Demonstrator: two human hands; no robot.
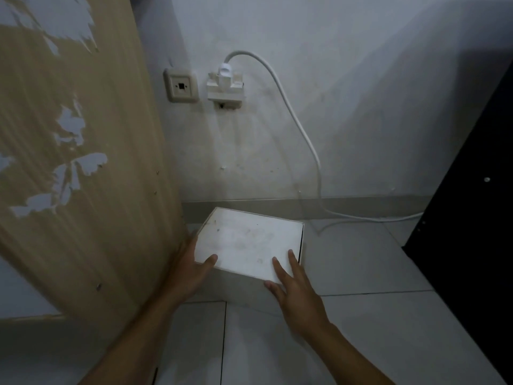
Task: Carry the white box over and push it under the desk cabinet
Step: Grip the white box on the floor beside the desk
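The white box (pixel 248 240) sits on the grey tiled floor, close to the back wall, its lid dusty and smudged. My left hand (pixel 191 269) grips its near left corner, thumb on top and fingers along the left side. My right hand (pixel 294 287) rests on the near right corner, fingers spread over the lid and edge. The box lies right beside the tall wooden panel (pixel 83 162) with peeling veneer on the left.
A wall socket (pixel 181 86) and a white plug adapter (pixel 226 86) hang above the box. Its white cable (pixel 305 140) runs down the wall and along the floor to the right. A black panel (pixel 472 218) stands at the right.
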